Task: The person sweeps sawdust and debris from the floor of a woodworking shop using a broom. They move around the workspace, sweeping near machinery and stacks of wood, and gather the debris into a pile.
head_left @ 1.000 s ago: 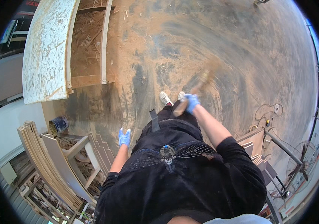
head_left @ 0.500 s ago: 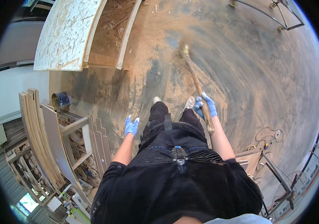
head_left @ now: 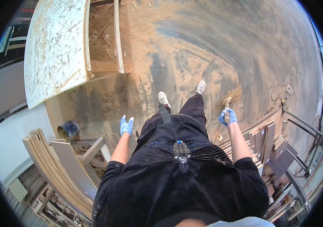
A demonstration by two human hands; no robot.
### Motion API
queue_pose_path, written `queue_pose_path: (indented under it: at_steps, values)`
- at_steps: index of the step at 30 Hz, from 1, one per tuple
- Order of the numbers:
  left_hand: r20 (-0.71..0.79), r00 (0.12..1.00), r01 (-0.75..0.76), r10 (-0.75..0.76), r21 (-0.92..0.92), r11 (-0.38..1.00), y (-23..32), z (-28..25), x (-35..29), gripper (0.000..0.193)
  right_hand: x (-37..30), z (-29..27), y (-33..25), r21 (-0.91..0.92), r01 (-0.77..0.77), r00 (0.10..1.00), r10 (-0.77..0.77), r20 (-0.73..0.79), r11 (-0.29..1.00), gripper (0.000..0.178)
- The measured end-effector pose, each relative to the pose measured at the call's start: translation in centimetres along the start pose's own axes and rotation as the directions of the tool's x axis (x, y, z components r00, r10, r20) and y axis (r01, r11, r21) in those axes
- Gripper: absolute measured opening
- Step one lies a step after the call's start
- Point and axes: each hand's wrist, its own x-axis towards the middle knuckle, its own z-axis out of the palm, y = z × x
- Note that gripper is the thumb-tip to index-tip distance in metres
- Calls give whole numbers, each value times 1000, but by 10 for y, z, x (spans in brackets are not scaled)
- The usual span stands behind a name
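My right hand (head_left: 227,117), in a blue and white glove, is closed round the handle of a straw broom (head_left: 232,96). The broom's bristles point away from me, close to the dusty floor on my right; whether they touch it I cannot tell. Most of the handle is hidden by the hand. My left hand (head_left: 126,125), gloved alike, hangs free beside my left leg, fingers apart and holding nothing. Sawdust (head_left: 191,60) lies in a curved band across the floor ahead of my white shoes (head_left: 163,99).
Ahead on the left, a pale worn board (head_left: 57,49) adjoins a wooden frame (head_left: 119,41) with debris inside. A bucket (head_left: 69,129) lies tipped near stacked panels (head_left: 55,162). At right stands a metal-framed rack (head_left: 301,126) with boards; a cable and reel (head_left: 290,89) lie beyond.
The broom has swung from ahead of me toward my right side, and my right hand went outward with it. My view has shifted, showing more of the rack. My left hand stays open.
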Motion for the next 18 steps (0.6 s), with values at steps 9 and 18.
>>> queue_pose_path:
  at_steps: [9,18]
  values:
    - [-3,995,98,-99,-29,995,-102,-41,1,64,89,207,232,-314,181,983,-183,21,932,22]
    - [41,997,-71,70,28,997,-58,-59,-3,65,39,224,165,-187,-45,879,127,459,981,28]
